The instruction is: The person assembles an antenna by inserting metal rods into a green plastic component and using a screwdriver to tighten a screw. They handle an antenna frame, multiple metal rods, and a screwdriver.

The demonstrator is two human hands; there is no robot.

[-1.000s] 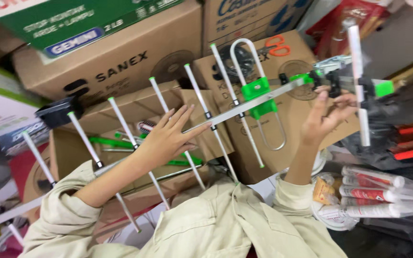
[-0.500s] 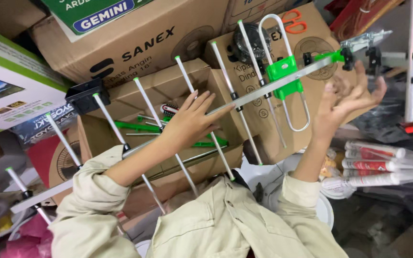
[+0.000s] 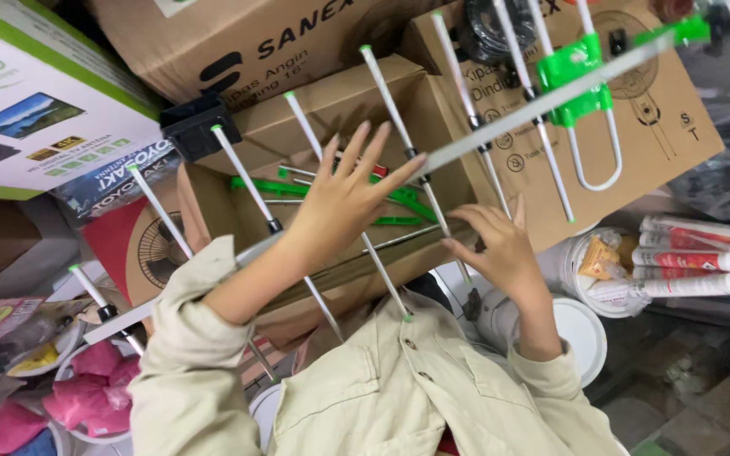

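A long metal antenna (image 3: pixel 509 118) with several white rods tipped green slants from lower left to upper right over an open cardboard box (image 3: pixel 382 110). My left hand (image 3: pixel 344 198) lies flat on its boom near the middle, fingers spread wide. My right hand (image 3: pixel 500 249) is lower and to the right, fingers curled around one cross rod (image 3: pixel 437 211) below the boom. A green plastic clamp (image 3: pixel 580 80) with a white loop sits on the boom at upper right. A black end block (image 3: pixel 196 127) caps another part at the left.
Stacked cardboard cartons (image 3: pixel 238 42) fill the background, with a white and green printed box (image 3: pixel 35 110) at left. White tubs (image 3: pixel 580 325) and several sealant tubes (image 3: pixel 703 262) lie at right. A bowl of pink items (image 3: pixel 95 388) sits at lower left.
My right hand has left the antenna's far end and come down and left to a cross rod. The left hand stays on the boom. The view has shifted closer.
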